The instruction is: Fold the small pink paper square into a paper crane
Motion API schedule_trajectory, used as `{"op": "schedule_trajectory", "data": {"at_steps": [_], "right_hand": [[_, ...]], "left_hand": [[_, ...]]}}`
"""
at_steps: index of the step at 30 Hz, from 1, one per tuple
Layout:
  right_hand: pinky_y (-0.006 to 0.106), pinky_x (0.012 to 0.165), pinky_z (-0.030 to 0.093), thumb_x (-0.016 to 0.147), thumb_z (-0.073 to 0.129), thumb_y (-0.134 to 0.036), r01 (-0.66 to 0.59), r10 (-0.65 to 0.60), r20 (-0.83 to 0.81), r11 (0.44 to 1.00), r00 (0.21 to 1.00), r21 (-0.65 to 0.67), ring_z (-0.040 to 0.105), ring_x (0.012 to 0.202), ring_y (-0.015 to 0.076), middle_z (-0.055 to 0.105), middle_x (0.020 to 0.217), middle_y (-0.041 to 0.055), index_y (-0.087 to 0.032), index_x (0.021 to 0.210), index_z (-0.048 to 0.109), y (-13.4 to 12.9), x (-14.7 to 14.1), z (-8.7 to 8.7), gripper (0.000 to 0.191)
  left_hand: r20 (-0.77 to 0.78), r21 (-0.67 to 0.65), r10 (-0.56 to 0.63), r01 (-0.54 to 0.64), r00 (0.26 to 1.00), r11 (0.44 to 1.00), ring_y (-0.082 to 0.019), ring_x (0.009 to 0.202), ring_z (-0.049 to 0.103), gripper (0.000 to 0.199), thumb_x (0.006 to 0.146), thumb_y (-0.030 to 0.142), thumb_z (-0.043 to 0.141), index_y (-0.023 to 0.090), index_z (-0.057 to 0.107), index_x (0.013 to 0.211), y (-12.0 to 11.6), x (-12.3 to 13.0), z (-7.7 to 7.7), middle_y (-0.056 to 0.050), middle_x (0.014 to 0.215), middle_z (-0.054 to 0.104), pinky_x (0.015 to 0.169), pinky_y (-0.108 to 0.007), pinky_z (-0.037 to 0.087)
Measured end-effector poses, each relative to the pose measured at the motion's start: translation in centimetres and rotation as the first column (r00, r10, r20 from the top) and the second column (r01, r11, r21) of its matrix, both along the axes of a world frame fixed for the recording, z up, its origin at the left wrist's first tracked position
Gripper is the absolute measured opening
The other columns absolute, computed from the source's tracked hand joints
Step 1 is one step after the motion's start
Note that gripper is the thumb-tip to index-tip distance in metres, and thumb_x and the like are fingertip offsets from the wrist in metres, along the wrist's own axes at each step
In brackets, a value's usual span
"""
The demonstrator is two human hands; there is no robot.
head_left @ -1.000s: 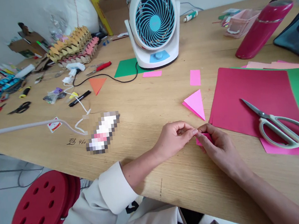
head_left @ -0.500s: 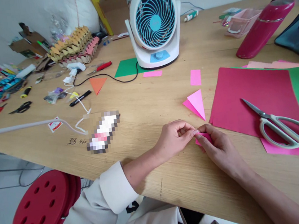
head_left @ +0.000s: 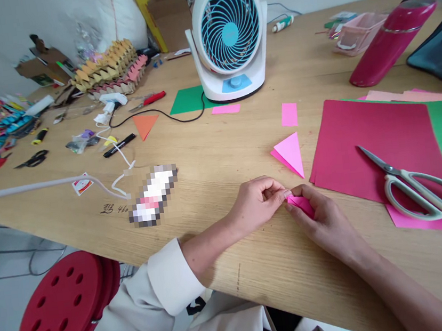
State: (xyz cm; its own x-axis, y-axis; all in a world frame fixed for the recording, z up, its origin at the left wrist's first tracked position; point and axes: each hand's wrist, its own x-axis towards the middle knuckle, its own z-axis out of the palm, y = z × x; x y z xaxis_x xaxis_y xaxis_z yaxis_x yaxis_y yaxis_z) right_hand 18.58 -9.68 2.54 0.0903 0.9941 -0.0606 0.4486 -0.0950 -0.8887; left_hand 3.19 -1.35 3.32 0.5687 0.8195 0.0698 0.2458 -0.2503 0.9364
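A small folded piece of pink paper [head_left: 303, 205] is held just above the wooden table [head_left: 211, 150]. My left hand [head_left: 260, 199] pinches its left tip between thumb and fingertips. Around its right side curl the fingers of my right hand [head_left: 320, 212], the thumb along the lower edge. Beyond the hands lies a folded pink paper triangle [head_left: 291, 152], with a flat pink paper rectangle [head_left: 289, 114] behind it. To the right, scissors [head_left: 412, 185] with pale handles rest on a dark red paper sheet [head_left: 366, 137].
A white fan [head_left: 230, 30] stands at the back, near a green sheet [head_left: 187, 101]. A blurred-out phone [head_left: 154, 195] lies left of my hands. A magenta bottle [head_left: 391, 42] and a pink basket [head_left: 361, 33] are at back right. Red stools [head_left: 61, 308] stand below the table's left edge.
My right thumb has shifted down and back from the left fingertips, so more of the folded pink paper shows. My left hand keeps its pinch in nearly the same place.
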Motion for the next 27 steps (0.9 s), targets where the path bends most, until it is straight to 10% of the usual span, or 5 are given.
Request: {"op": "schedule_trajectory", "data": {"at_steps": [15,27], "right_hand": [[0.026,0.053,0.033,0.090,0.055,-0.034,-0.020,0.020,0.051,1.000,0.999,0.013,0.043,0.057,0.0126,0.049,0.064,-0.0048,-0.022,0.084,0.053,0.21,-0.13,0.39,0.014],[0.025,0.055,0.033,0.091,0.056,-0.033,-0.047,0.046,0.014,0.999,0.999,0.011,0.041,0.059,0.0116,0.046,0.065,-0.0050,-0.022,0.081,0.050,-0.04,-0.07,0.15,0.016]], "left_hand": [[-0.060,0.233,-0.017,0.031,0.998,0.972,-0.009,0.068,0.053,0.017,0.090,0.019,0.060,0.015,0.059,0.073,0.02,-0.09,-0.19,0.001,0.072,0.060,0.066,-0.022,0.041],[-0.245,0.445,-0.183,0.278,0.952,0.851,-0.017,0.085,0.052,0.017,0.099,0.019,0.037,0.020,0.045,0.085,0.34,-0.16,-0.37,-0.005,0.088,0.055,0.078,-0.030,0.043]]}}
